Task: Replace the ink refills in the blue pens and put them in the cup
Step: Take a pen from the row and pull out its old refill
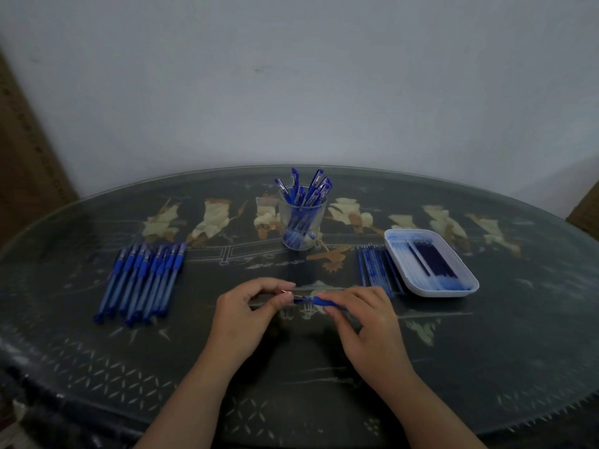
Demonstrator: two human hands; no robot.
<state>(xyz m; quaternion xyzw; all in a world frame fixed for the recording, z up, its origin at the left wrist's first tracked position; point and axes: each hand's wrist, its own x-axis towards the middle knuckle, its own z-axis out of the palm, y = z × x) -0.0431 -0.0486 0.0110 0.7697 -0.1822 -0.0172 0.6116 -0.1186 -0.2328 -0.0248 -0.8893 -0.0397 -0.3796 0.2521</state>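
grips the blue pen (317,300) by its grip in the right hand (363,322) and pinches its tip end with the left hand (249,314), long axis crosswise from hand to hand, clear cup (283,222) straight ahead beyond both, nearer neither.

Body in view is hands and forearms only. Bare left hand (246,306) and bare right hand (359,315): skin only at fingers, knuckles and wrists. Bare left forearm (188,393) and bare right forearm (431,403) are uncovered all the way to the bottom edge, slim and smooth. Nails look short and plain on the left fingertips (285,299). Light is dim and detail soft, so finer skin marks can't be read. Both arms are alike in build.
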